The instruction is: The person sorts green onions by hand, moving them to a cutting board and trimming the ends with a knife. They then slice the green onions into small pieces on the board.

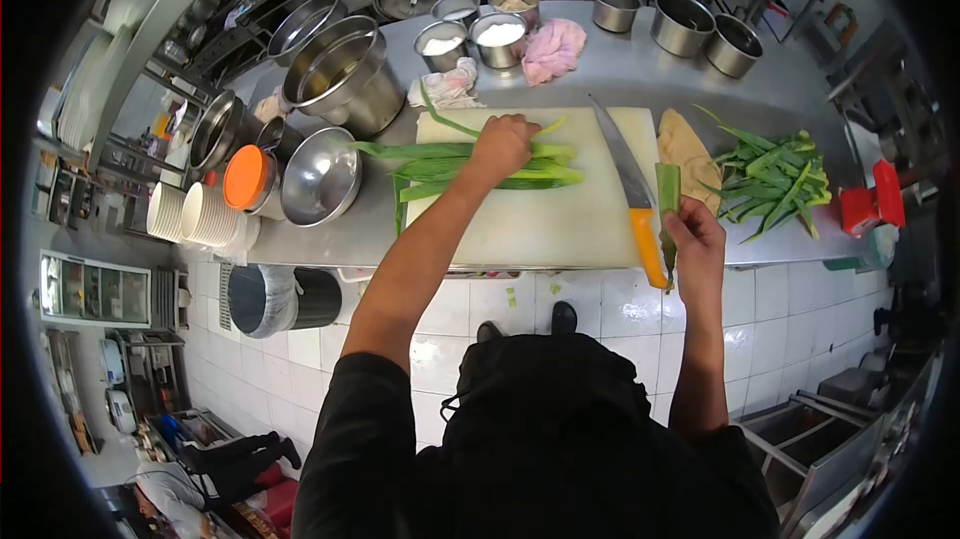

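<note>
Long green onion leaves (430, 167) lie side by side across a white cutting board (540, 229). Over their far side my left hand (503, 147) is closed, its fingers curled down around a thin green onion stalk that sticks out on both sides. My right hand (698, 237) pinches a wide, flat piece of green onion leaf (668, 189) upright at the board's right edge. Just left of that hand lies a knife (625, 164) with a yellow handle, its blade pointing away from me. A heap of green onion leaves (775, 179) rests on the steel table to the right.
A tan cloth-like item (686, 154) lies beside the board. To the left stand a steel bowl (321, 177), a large pot (345, 79) and an orange-lidded container (246, 177). Behind are small pots (500, 39) and a pink cloth (553, 51). A red object (870, 204) sits far right.
</note>
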Demonstrator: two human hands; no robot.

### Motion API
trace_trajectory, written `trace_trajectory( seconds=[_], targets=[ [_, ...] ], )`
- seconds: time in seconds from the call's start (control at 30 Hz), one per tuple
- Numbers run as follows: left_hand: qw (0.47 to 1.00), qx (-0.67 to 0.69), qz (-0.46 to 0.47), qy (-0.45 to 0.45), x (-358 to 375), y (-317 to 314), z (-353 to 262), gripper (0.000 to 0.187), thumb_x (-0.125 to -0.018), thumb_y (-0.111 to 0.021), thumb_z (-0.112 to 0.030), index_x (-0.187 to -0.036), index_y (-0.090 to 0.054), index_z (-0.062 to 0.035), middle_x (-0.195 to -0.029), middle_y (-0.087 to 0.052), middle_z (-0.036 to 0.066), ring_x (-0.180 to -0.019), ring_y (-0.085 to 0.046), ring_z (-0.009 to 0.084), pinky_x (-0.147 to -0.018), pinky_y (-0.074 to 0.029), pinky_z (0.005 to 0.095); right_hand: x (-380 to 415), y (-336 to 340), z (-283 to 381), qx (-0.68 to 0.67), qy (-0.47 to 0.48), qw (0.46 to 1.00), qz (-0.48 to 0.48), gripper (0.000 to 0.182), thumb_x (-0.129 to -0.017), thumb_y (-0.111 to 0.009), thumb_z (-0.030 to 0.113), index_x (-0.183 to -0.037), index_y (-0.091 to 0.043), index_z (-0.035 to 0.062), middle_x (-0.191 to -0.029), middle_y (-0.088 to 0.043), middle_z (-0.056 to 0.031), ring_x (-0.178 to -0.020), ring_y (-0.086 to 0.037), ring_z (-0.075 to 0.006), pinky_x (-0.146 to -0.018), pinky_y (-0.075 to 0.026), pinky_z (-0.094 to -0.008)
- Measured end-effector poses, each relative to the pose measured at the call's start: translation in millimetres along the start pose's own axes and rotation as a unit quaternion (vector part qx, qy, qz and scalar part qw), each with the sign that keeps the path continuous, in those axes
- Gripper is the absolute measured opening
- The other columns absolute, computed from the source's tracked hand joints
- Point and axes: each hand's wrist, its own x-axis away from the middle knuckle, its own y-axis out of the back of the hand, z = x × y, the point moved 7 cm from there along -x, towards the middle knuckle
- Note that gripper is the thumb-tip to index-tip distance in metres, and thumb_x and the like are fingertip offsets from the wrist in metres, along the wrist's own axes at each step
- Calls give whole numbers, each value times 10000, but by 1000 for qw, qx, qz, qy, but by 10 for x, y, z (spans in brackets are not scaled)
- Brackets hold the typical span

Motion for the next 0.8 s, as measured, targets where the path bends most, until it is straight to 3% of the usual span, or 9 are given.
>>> trace_trajectory(
  seconds=[0.03,0.1,0.17,0.2,0.33,0.43,0.5,0.67,0.8],
  targets=[
    [994,-26,-99,-40,95,82,-72,279,-818,-622,-111,-1074,-728,-78,-896,-675,114,-947,-651,296,-829,-501,425,-3,-62,38,3,7,1000,2,132,-903,-634,8,-1030,-643,-29,-753,-475,55,-683,-447,-46,-625,-379,-203],
    [987,-30,-144,-65,236,0,-104,241,-809,-623,-130,-1017,-740,-98,-880,-666,108,-919,-654,281,-791,-499,420,22,-319,126,6,26,999,25,132,-901,-637,6,-1029,-640,-27,-753,-458,53,-688,-443,-53,-637,-386,-209],
    [994,-74,-61,-50,306,-281,-85,241,-758,-633,-110,-982,-723,-107,-949,-671,92,-910,-640,286,-841,-469,429,-1,-503,79,89,76,993,34,152,-897,-640,1,-1047,-642,-24,-798,-515,43,-726,-470,-55,-668,-400,-214],
    [989,-19,-129,-63,368,-324,-35,213,-771,-629,-133,-962,-719,-104,-959,-670,87,-976,-623,293,-921,-449,462,-19,-664,91,75,75,994,38,163,-896,-641,1,-1057,-642,-24,-829,-545,34,-750,-487,-55,-686,-409,-216],
    [950,169,-259,-33,946,325,8,392,-743,-691,-118,-1129,-686,-52,-1154,-648,136,-1091,-603,315,-1009,-435,479,-27,-1415,45,39,65,991,113,145,-913,-624,-12,-1058,-634,-10,-889,-608,8,-794,-535,-61,-728,-432,-214],
    [872,397,-285,41,1634,681,142,390,-795,-672,-58,-1181,-645,-7,-1159,-661,141,-1029,-643,287,-864,-530,415,99,-2115,95,-13,88,983,160,52,-926,-610,-21,-959,-599,17,-891,-628,-13,-774,-551,-68,-710,-434,-207],
    [770,564,-273,117,2283,922,380,347,-844,-662,-36,-1187,-631,7,-1077,-692,131,-914,-676,195,-725,-551,339,453,-2816,134,-61,58,978,192,48,-923,-618,-15,-932,-589,23,-899,-639,-23,-780,-575,-78,-717,-450,-210],
    [685,568,-327,316,3938,509,1309,321,-860,-629,19,-1180,-647,9,-889,-705,59,-793,-644,102,-680,-542,274,1450,-4307,-273,34,13,906,422,278,-878,-687,28,-1140,-608,-21,-1003,-674,-72,-854,-643,-125,-785,-525,-257],
    [509,590,-439,448,5692,58,2082,222,-856,-545,19,-1008,-707,24,-806,-695,72,-670,-644,136,-605,-555,295,2149,-4811,-343,122,21,866,484,389,-854,-721,39,-1221,-603,-9,-1046,-672,-97,-845,-656,-143,-751,-534,-259]
  ],
)
